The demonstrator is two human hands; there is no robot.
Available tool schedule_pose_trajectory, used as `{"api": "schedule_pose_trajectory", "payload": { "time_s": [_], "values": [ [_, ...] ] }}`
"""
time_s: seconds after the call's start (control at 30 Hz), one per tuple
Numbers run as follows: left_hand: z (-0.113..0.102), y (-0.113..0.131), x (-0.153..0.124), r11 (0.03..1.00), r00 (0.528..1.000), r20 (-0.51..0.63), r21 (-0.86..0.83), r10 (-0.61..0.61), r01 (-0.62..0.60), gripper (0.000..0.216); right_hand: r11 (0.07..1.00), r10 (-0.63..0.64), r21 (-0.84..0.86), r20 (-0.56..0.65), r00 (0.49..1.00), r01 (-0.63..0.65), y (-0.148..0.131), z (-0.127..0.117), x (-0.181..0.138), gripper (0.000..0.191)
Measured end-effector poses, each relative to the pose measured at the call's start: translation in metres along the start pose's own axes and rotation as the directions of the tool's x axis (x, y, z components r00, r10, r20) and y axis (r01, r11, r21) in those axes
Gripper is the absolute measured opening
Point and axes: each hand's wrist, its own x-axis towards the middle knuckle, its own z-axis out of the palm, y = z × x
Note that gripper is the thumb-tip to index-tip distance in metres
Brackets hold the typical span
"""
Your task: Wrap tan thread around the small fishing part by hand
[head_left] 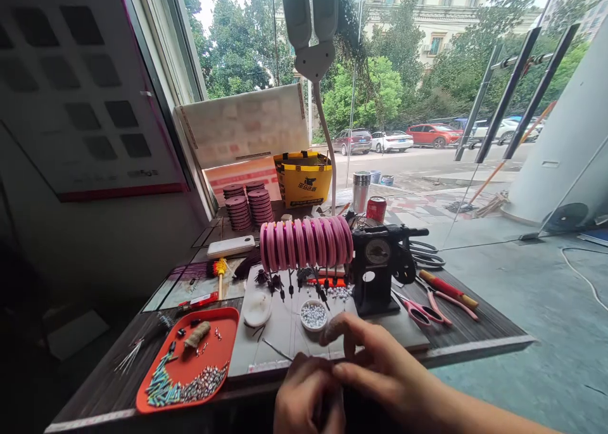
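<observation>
My left hand (pixel 310 396) is closed at the table's near edge, its fingers curled in a pinch. From its fingers a thin metal rod (pixel 277 350) sticks out to the upper left. My right hand (pixel 373 355) meets it from the right, thumb pressed near the left fingertips and index finger arched forward; what it pinches is hidden. Fine lines run down toward the hands from a row of pink spools (pixel 306 242) on a black winding device with a dial (pixel 377 256). Just beyond the right fingertips stands a small white bowl of beads (pixel 313 316).
On the left, an orange tray (pixel 234 332) carries small metal parts and greenish tubes. Scissors (pixel 420 312) and pliers (pixel 439 294) lie right. Stacked dark pink spools (pixel 260 209), a yellow bag (pixel 306 184), a red can (pixel 376 210) and a lamp stem (pixel 327 136) stand behind.
</observation>
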Motion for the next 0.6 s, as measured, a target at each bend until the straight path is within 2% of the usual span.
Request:
{"api": "schedule_pose_trajectory", "payload": {
  "time_s": [0.03,0.07,0.1,0.13,0.17,0.2,0.23,0.3,0.37,0.43,0.47,0.53,0.57,0.6],
  "values": [
    [-0.001,0.0,0.001,0.935,0.96,0.089,-0.221,-0.265,0.278,0.016,0.978,-0.136,-0.156,0.035,0.99,0.14,0.001,-0.001,-0.004,0.01],
    [-0.002,0.001,0.001,0.752,0.851,0.219,-0.398,-0.477,0.525,0.012,0.906,-0.275,-0.305,0.103,0.956,0.293,0.003,-0.002,-0.007,0.007],
    [-0.003,0.0,0.002,0.523,0.718,0.347,-0.507,-0.603,0.685,0.009,0.791,-0.393,-0.428,0.193,0.899,0.437,0.005,-0.003,-0.01,0.01],
    [-0.004,0.0,0.002,0.315,0.605,0.446,-0.566,-0.66,0.762,0.008,0.655,-0.477,-0.515,0.285,0.831,0.553,0.006,-0.004,-0.013,0.022],
    [-0.005,0.001,0.002,0.166,0.531,0.51,-0.597,-0.677,0.785,0.009,0.527,-0.529,-0.574,0.355,0.771,0.627,0.008,-0.004,-0.015,0.036],
    [-0.006,0.001,0.002,0.077,0.494,0.545,-0.615,-0.678,0.785,0.01,0.425,-0.563,-0.614,0.396,0.725,0.665,0.009,-0.004,-0.016,0.046],
    [-0.006,0.003,0.003,0.031,0.479,0.558,-0.629,-0.678,0.777,0.01,0.355,-0.592,-0.642,0.408,0.695,0.68,0.011,-0.004,-0.017,0.054],
    [-0.007,0.006,0.004,-0.024,0.447,0.578,-0.629,-0.682,0.777,0.009,0.268,-0.646,-0.667,0.411,0.643,0.695,0.014,-0.002,-0.016,0.063],
    [-0.008,0.009,0.005,0.008,0.447,0.568,-0.613,-0.691,0.79,0.007,0.257,-0.676,-0.66,0.399,0.619,0.706,0.019,0.002,-0.015,0.064],
    [-0.009,0.009,0.008,0.106,0.488,0.529,-0.595,-0.694,0.797,0.005,0.295,-0.696,-0.653,0.354,0.625,0.698,0.025,0.006,-0.014,0.061],
    [-0.01,0.009,0.009,0.199,0.537,0.487,-0.585,-0.689,0.786,0.006,0.322,-0.706,-0.641,0.328,0.628,0.697,0.026,0.009,-0.013,0.058],
    [-0.011,0.008,0.009,0.496,0.69,0.343,-0.503,-0.637,0.708,0.009,0.446,-0.682,-0.572,0.281,0.675,0.688,0.026,0.012,-0.011,0.052],
    [-0.011,0.007,0.008,0.665,0.778,0.259,-0.409,-0.572,0.625,0.011,0.55,-0.639,-0.506,0.257,0.725,0.664,0.023,0.012,-0.009,0.049],
    [-0.01,0.006,0.006,0.816,0.865,0.176,-0.286,-0.47,0.502,0.012,0.687,-0.556,-0.414,0.23,0.799,0.597,0.018,0.011,-0.008,0.046]
  ]
}}
